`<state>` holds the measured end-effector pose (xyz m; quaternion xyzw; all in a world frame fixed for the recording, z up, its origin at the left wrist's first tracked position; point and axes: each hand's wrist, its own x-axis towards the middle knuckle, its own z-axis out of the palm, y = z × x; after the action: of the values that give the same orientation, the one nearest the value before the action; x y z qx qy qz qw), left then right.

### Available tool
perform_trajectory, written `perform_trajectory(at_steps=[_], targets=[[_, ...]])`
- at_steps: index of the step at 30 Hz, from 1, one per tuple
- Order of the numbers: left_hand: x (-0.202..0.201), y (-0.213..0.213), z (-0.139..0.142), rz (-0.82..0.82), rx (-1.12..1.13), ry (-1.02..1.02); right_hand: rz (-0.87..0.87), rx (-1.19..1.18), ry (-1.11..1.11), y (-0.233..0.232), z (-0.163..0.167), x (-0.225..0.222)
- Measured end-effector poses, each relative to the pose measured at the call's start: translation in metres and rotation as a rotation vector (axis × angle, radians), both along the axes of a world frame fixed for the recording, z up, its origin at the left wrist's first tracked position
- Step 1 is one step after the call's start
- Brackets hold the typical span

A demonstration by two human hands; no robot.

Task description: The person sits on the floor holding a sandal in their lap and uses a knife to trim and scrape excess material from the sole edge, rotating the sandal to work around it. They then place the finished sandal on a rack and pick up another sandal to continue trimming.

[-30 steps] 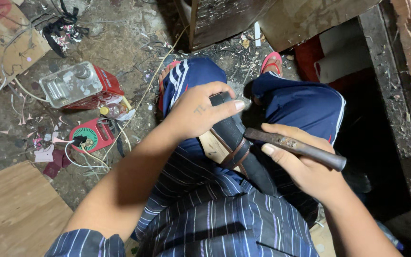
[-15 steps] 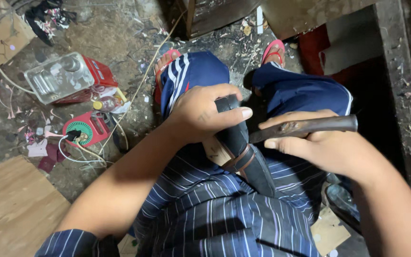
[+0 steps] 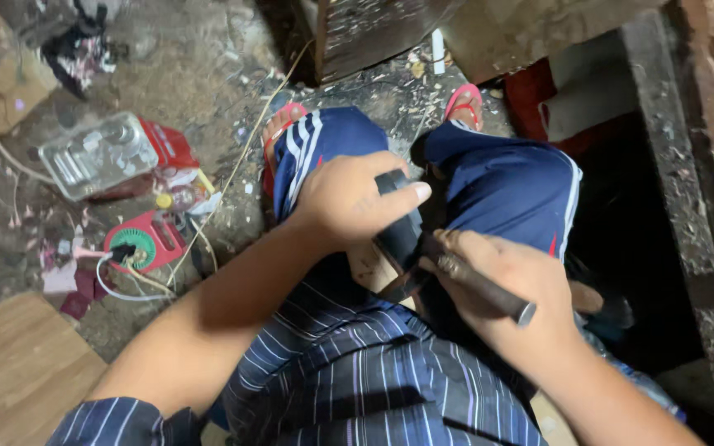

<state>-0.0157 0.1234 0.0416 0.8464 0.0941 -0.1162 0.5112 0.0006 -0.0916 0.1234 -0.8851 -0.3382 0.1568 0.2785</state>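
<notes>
**Two Hands and a Black Piece Over a Messy Floor**

While the person sits low with knees up in blue shorts (image 3: 506,177), the floor (image 3: 183,74) under them is gray, dusty and full of scraps. A clear box (image 3: 97,154) lies far to the left, touching a red case (image 3: 168,144). Near them sits a red reel (image 3: 138,242) with a green middle, and a white cord (image 3: 113,291) curls out from it. A wood board (image 3: 14,372) fills the bottom left corner. Red sandals (image 3: 466,101) are on the feet at the top. Dark wood (image 3: 373,33) stands behind the feet, and a dark gap opens on the right.

The left hand (image 3: 345,201) is wrapped around a black piece (image 3: 398,227) that sits between the knees. Its fingers (image 3: 390,198) are close together and curled over the top of the piece, pressing on it. The right hand (image 3: 510,285) is closed tight on a dark tool (image 3: 481,285) with a round handle. The thumb lies along the tool. The front end of the tool touches the black piece just under the left hand. A striped shirt (image 3: 349,372) fills the bottom of the view.
</notes>
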Motion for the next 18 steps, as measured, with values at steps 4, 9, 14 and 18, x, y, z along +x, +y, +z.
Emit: perform_trajectory(at_steps=[4, 9, 14, 18], targets=[[0.000, -0.004, -0.001, 0.000, -0.061, 0.043, -0.120, 0.193, 0.106, -0.030, -0.011, 0.000], [-0.006, -0.008, -0.004, 0.012, -0.104, -0.045, -0.067, 0.152, -0.171, -0.051, -0.023, -0.029], [-0.004, -0.009, -0.005, 0.019, -0.050, 0.061, -0.024, 0.164, -0.359, -0.043, -0.035, -0.037], [-0.004, -0.010, -0.004, 0.021, -0.061, -0.053, -0.017, 0.066, -0.396, -0.038, -0.036, -0.035]])
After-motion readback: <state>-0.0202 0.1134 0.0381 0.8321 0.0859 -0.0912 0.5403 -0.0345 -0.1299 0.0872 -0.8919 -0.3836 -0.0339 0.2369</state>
